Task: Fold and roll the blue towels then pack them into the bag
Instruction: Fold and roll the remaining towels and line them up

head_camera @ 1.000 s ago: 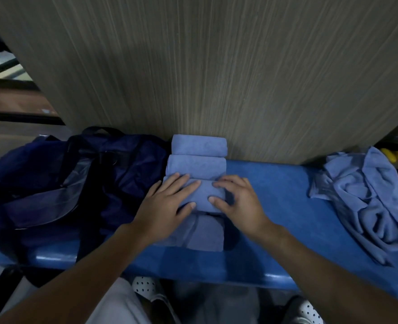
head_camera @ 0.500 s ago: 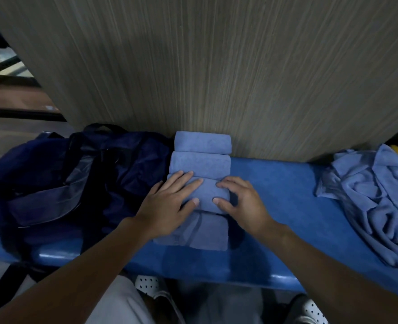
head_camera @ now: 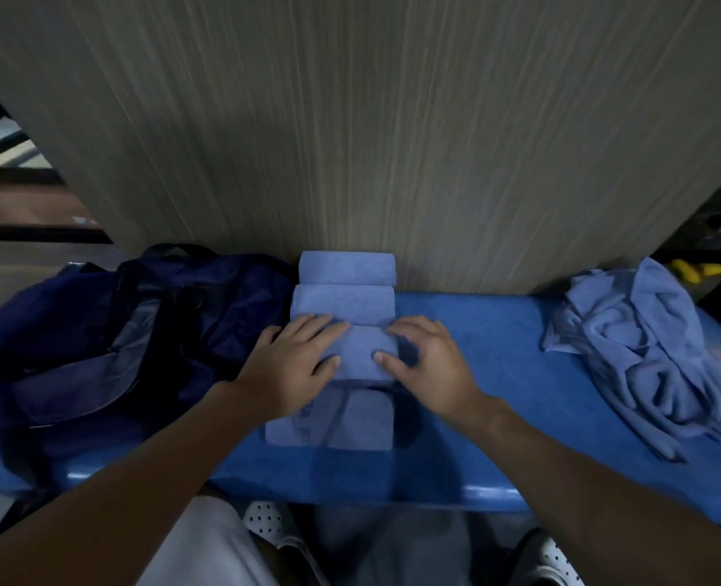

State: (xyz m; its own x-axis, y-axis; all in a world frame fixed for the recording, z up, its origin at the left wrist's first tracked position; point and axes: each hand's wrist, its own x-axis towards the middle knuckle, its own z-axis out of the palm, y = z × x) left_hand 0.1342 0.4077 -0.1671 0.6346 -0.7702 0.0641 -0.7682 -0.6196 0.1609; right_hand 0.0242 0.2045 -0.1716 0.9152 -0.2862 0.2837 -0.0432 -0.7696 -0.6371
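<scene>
A blue towel [head_camera: 360, 353], half rolled, lies on the blue bench [head_camera: 489, 374] with its flat tail [head_camera: 341, 420] reaching toward me. My left hand [head_camera: 295, 365] presses flat on the left part of the roll, fingers straight. My right hand [head_camera: 426, 361] arches over the right end, fingertips on the far side and thumb on the near side. Two finished towel rolls [head_camera: 344, 289] lie just behind, against the wooden panel. The dark navy bag [head_camera: 109, 332] sits open on the left of the bench.
A heap of loose blue towels [head_camera: 642, 344] lies at the right end of the bench. The upright wood-grain panel [head_camera: 392, 141] closes off the back. My knees and white shoes [head_camera: 265, 522] show below the front edge.
Both hands stay on the roll. It has turned slightly farther toward the two finished rolls, and my right fingers arch more over its end.
</scene>
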